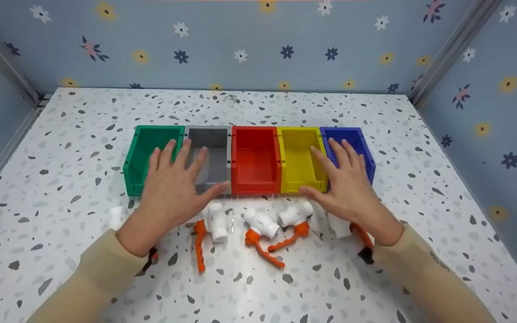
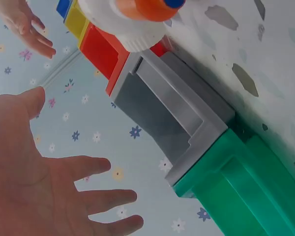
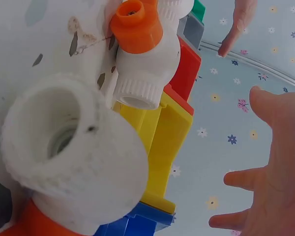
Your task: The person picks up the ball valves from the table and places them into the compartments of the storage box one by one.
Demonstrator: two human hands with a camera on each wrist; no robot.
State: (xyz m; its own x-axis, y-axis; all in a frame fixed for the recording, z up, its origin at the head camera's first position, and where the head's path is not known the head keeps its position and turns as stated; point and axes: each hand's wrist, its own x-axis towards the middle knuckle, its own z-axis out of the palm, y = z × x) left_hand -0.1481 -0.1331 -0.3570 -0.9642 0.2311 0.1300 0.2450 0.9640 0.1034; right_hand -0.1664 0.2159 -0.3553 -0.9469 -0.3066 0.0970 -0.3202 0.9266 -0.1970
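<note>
In the head view the left hand (image 1: 168, 193) is spread, palm down, over the front of the green bin (image 1: 151, 134) and the grey bin (image 1: 213, 170). The right hand (image 1: 352, 188), fingers apart, hovers over the yellow bin (image 1: 301, 166) and the blue bin (image 1: 343, 132). Between them stands a red bin (image 1: 255, 161). Neither hand holds anything. White pipe valves with orange handles lie in front of the bins: one (image 1: 217, 222) near the left thumb, two (image 1: 262, 222) (image 1: 295, 214) in the middle, another (image 1: 339, 225) partly under the right wrist. A white piece (image 1: 116, 217) shows beside the left wrist.
The five bins stand side by side in a row on a speckled white table (image 1: 249, 296). Flower-patterned walls (image 1: 240, 36) rise behind and at both sides, with metal posts at the corners. A dark-tipped handle (image 1: 366, 255) shows by the right sleeve.
</note>
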